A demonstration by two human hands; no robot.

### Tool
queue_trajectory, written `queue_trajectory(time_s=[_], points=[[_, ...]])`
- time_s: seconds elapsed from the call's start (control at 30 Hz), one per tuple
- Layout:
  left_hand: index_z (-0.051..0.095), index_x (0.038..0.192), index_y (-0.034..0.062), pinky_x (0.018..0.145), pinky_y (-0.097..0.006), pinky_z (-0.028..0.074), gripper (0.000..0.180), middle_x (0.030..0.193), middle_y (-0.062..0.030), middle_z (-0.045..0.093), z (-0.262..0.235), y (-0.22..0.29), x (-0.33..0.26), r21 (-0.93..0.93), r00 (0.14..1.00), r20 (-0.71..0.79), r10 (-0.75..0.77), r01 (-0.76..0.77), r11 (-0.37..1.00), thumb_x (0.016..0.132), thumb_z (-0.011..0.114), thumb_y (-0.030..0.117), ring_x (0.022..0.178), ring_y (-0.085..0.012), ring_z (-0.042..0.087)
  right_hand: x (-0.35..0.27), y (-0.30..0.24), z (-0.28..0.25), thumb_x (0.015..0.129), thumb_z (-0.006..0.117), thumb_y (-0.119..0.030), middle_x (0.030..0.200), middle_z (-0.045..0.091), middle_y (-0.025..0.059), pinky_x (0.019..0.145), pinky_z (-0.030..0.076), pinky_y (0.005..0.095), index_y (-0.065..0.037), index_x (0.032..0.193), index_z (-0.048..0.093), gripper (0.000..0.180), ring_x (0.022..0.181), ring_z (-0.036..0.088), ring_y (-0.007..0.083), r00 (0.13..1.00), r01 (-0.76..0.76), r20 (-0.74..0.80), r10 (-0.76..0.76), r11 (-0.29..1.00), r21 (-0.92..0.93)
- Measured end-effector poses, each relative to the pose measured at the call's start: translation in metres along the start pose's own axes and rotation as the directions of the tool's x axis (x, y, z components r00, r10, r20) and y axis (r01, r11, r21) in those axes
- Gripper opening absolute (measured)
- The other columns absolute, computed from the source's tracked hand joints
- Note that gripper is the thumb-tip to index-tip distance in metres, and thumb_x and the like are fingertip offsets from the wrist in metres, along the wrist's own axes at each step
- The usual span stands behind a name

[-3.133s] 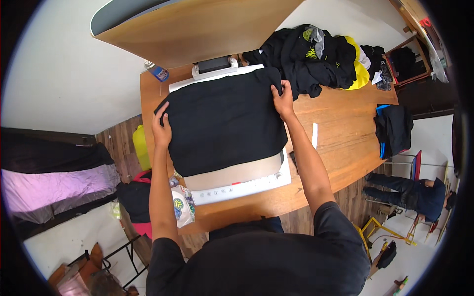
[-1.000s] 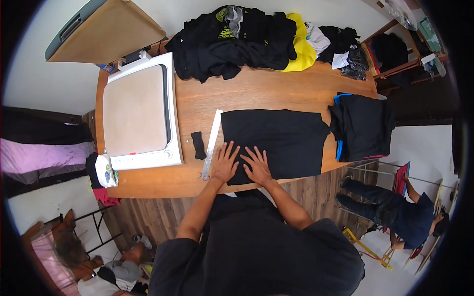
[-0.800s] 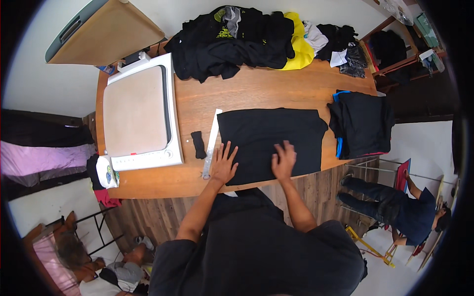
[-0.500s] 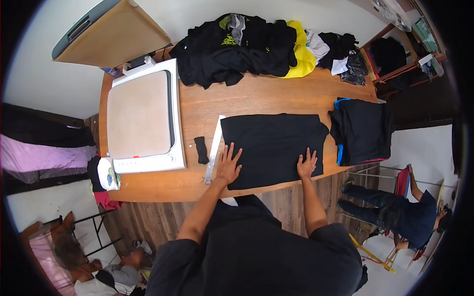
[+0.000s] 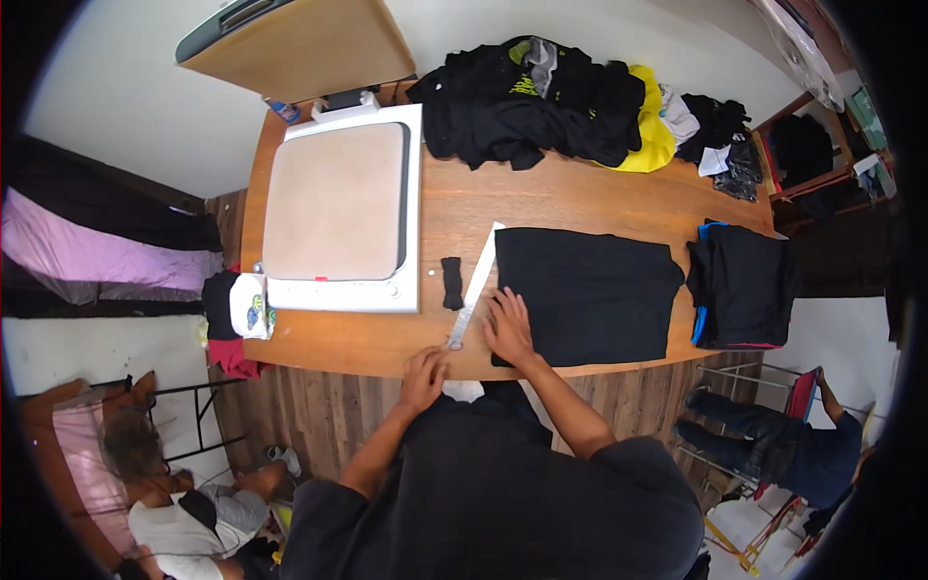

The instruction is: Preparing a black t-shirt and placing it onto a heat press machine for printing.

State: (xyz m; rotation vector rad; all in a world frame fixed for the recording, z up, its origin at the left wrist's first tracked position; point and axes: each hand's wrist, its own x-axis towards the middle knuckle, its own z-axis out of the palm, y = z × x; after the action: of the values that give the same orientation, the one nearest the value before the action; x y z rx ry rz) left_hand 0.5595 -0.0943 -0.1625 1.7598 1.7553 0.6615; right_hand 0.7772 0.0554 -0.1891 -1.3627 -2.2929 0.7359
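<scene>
A black folded garment [image 5: 590,300] lies flat on the wooden table in front of me. My right hand [image 5: 509,327] rests open, fingers spread, on its left edge. Close by, a silver ruler [image 5: 478,280] slants along the garment's left side, its upper end at the cloth's corner. My left hand [image 5: 423,380] is at the table's front edge, fingers extended and slightly bent, right beside the ruler's lower end. Whether they touch it is unclear. Left of the ruler lies a small black strip of cloth [image 5: 451,282].
A white heat press [image 5: 411,213] with its lid [image 5: 309,48] raised stands at the left. Piled black clothes [image 5: 532,111] line the back. Folded garments [image 5: 744,285] are stacked at the right. Other people are behind me: one person [image 5: 822,454] right, another [image 5: 184,532] left.
My right hand has moved left across the garment from its right part to its left edge. My left hand has left the cloth and come down to the ruler's lower end. The view has shifted.
</scene>
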Motion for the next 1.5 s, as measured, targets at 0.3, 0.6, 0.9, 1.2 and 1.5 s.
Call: queue_trajectory(time_s=[0.3,0.6,0.9,1.2,1.5], points=[[0.064,0.118,0.0083,0.099,-0.044,0.039,0.027,0.119,-0.0133,0.06,-0.184,-0.207,-0.152,0.1,0.923,-0.247,-0.294,0.326,0.94,0.092,0.063,0.018,0.115,-0.0325,0.056,0.056,-0.098,0.09,0.09,0.064,-0.032,0.158,0.031,0.0138,0.121,0.017,0.0513,-0.004,0.148,0.039,0.069,0.149,0.024,0.0319,0.963,0.029,0.255,0.089,0.905,-0.424],[0.068,0.102,0.0067,0.083,-0.04,0.051,0.019,0.093,-0.014,0.069,-0.309,-0.425,-0.306,-0.201,0.737,-0.108,-0.667,0.641,0.741,0.092,0.065,0.023,0.093,-0.033,0.068,0.027,-0.269,0.126,0.083,0.063,-0.003,0.128,0.054,0.0239,0.108,0.036,0.0473,0.004,0.127,0.054,0.046,0.125,0.048,0.0433,0.835,-0.419,-0.444,0.325,0.898,-0.132],[0.066,0.106,0.0078,0.08,-0.034,0.05,0.018,0.094,-0.0091,0.065,-0.517,-0.762,-0.29,-0.484,0.543,-0.309,-0.781,0.617,0.621,0.091,0.065,0.018,0.086,-0.018,0.061,0.077,-0.584,0.385,0.084,0.064,-0.005,0.144,0.044,0.0244,0.112,0.032,0.0486,-0.004,0.134,0.053,0.052,0.137,0.037,0.0431,0.944,-0.318,-0.099,0.315,0.948,-0.012],[0.042,0.143,0.0034,0.099,-0.037,0.047,0.072,0.126,-0.018,0.06,-0.551,-0.935,-0.222,-0.898,-0.063,-0.152,-0.986,0.425,0.111,0.086,0.075,0.034,0.112,-0.0261,0.061,0.112,-0.666,0.478,0.08,0.076,-0.02,0.159,0.002,0.0345,0.116,0.026,0.0536,-0.014,0.159,0.016,0.1,0.145,0.014,0.0528,0.853,-0.376,0.291,0.432,0.898,-0.23],[0.047,0.137,-0.0019,0.101,-0.04,0.05,0.068,0.131,-0.0213,0.06,-0.622,-0.936,-0.133,-0.971,-0.536,0.21,-0.818,-0.013,-0.241,0.082,0.081,0.018,0.114,-0.032,0.063,0.163,-0.68,0.507,0.081,0.076,-0.027,0.159,-0.002,0.0349,0.118,0.024,0.0514,-0.013,0.159,0.014,0.1,0.148,0.009,0.0508,0.739,-0.439,0.41,0.535,0.844,-0.309]])
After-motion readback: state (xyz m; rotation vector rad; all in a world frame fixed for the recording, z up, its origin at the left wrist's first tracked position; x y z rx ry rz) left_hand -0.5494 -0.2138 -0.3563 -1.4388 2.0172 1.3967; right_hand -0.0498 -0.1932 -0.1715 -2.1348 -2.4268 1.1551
